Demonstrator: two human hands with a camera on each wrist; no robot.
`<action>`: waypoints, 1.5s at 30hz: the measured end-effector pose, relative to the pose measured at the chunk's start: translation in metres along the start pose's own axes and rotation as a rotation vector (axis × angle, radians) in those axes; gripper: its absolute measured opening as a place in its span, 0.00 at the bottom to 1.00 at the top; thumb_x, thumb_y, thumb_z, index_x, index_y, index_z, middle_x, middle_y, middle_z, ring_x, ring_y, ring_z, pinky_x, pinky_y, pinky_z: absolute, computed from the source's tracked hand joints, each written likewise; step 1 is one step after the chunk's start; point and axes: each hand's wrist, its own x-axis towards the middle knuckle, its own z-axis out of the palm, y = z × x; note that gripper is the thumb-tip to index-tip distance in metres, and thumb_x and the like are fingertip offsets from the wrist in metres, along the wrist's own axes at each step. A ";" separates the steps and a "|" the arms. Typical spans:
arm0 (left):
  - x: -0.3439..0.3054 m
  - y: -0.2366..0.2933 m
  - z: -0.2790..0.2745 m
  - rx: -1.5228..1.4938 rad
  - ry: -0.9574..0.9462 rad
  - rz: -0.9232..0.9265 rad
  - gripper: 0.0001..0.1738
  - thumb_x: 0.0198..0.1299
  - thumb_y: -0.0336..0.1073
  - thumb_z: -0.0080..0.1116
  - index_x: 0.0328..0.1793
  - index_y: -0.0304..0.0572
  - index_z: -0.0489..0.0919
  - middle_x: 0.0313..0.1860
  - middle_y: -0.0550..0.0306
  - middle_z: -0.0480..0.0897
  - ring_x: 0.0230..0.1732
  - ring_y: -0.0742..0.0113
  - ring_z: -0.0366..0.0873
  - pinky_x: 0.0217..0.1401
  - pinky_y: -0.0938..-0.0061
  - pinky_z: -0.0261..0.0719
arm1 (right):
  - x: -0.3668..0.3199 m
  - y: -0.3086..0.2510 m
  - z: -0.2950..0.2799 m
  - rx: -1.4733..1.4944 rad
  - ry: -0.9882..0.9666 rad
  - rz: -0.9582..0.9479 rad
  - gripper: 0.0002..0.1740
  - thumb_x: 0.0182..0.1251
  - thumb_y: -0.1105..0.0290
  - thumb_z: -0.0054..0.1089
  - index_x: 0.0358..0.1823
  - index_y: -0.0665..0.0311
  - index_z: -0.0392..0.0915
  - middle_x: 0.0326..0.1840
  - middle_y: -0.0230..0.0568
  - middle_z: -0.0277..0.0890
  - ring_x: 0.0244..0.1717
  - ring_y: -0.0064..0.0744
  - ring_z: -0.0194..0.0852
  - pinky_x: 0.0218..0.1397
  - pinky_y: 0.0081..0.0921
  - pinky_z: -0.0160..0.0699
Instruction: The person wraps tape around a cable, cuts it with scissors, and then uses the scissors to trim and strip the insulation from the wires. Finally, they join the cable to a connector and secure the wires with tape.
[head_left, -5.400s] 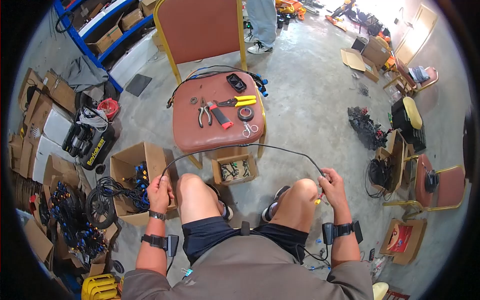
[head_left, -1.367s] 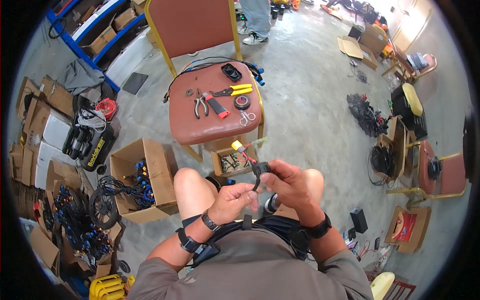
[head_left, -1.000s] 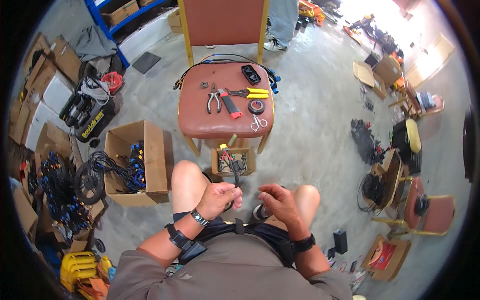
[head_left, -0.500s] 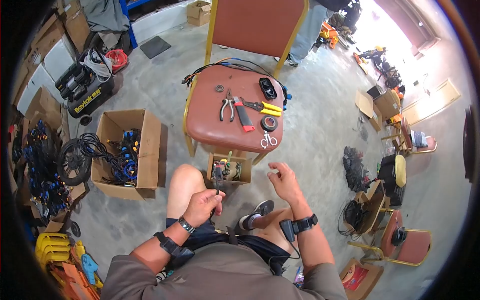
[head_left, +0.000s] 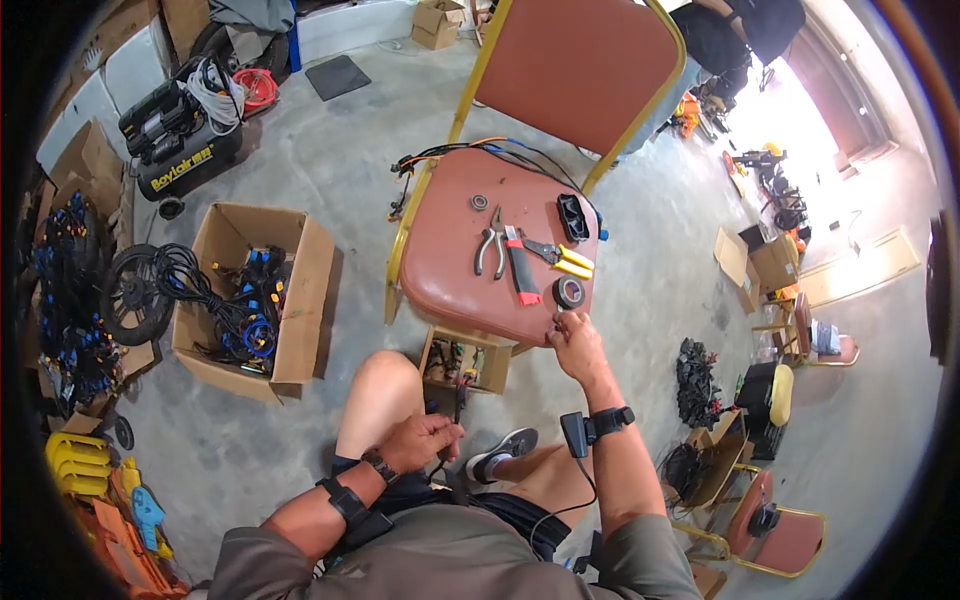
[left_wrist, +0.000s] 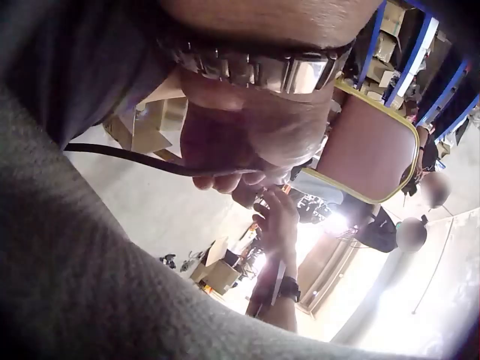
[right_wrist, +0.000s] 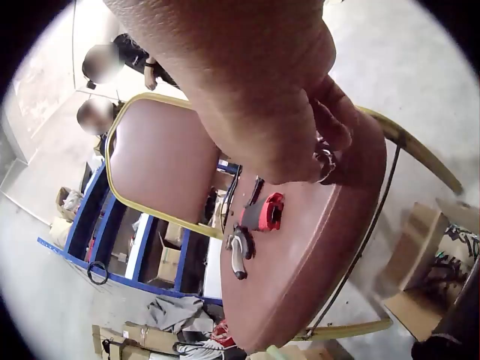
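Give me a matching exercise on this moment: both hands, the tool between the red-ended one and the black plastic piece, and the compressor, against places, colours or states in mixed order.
1. Left hand
2. Right hand
3. Cutting tool
4. Compressor

A. Has yellow handles
B. Stands on the floor
C. Fingers closed on a black cable
D. Fingers at the scissors, by the front edge of the chair seat

Pairs: 1-C; 2-D; 3-A; 4-B
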 end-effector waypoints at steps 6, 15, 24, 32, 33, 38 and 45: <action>0.000 0.009 -0.005 0.031 -0.042 -0.042 0.17 0.70 0.39 0.53 0.34 0.34 0.81 0.28 0.59 0.82 0.31 0.73 0.80 0.38 0.77 0.78 | 0.007 -0.015 -0.006 -0.113 -0.026 0.122 0.20 0.58 0.68 0.61 0.54 0.55 0.74 0.49 0.51 0.73 0.48 0.55 0.77 0.51 0.46 0.76; 0.001 0.002 -0.010 0.028 -0.067 -0.056 0.16 0.69 0.39 0.53 0.34 0.34 0.81 0.29 0.60 0.83 0.32 0.73 0.79 0.40 0.77 0.77 | 0.010 -0.009 -0.008 -0.227 -0.058 0.205 0.22 0.58 0.66 0.62 0.55 0.56 0.72 0.49 0.52 0.76 0.49 0.56 0.78 0.51 0.47 0.76; 0.000 0.005 -0.013 0.130 -0.097 -0.070 0.14 0.69 0.37 0.52 0.38 0.33 0.80 0.29 0.59 0.82 0.34 0.72 0.80 0.41 0.76 0.78 | 0.007 0.006 -0.005 -0.038 -0.048 0.191 0.17 0.52 0.70 0.63 0.44 0.67 0.76 0.36 0.49 0.82 0.38 0.44 0.84 0.41 0.37 0.80; 0.000 0.012 -0.003 -0.148 0.014 -0.038 0.17 0.69 0.33 0.51 0.60 0.31 0.73 0.30 0.58 0.80 0.32 0.71 0.79 0.38 0.76 0.79 | -0.079 0.005 0.001 0.981 -0.392 0.426 0.15 0.62 0.75 0.54 0.51 0.66 0.72 0.34 0.34 0.79 0.24 0.22 0.75 0.27 0.21 0.75; 0.000 0.017 0.001 -0.194 0.036 -0.007 0.18 0.69 0.33 0.50 0.62 0.32 0.71 0.30 0.59 0.80 0.31 0.73 0.78 0.36 0.76 0.79 | -0.094 0.006 0.005 1.008 -0.393 0.437 0.15 0.62 0.75 0.54 0.51 0.66 0.72 0.34 0.34 0.79 0.24 0.22 0.75 0.27 0.21 0.75; 0.000 0.037 0.022 -0.174 0.032 0.023 0.18 0.71 0.36 0.49 0.63 0.35 0.72 0.30 0.59 0.80 0.29 0.73 0.77 0.32 0.79 0.77 | -0.154 0.005 0.012 1.249 -0.377 0.432 0.22 0.66 0.74 0.55 0.62 0.66 0.68 0.42 0.35 0.77 0.34 0.23 0.76 0.38 0.21 0.77; -0.003 0.065 0.069 -0.194 -0.012 0.004 0.18 0.71 0.35 0.47 0.64 0.39 0.72 0.27 0.52 0.80 0.19 0.73 0.71 0.22 0.81 0.69 | -0.209 -0.004 0.014 1.564 -0.300 0.255 0.19 0.67 0.76 0.56 0.59 0.63 0.70 0.42 0.34 0.77 0.36 0.22 0.75 0.39 0.21 0.76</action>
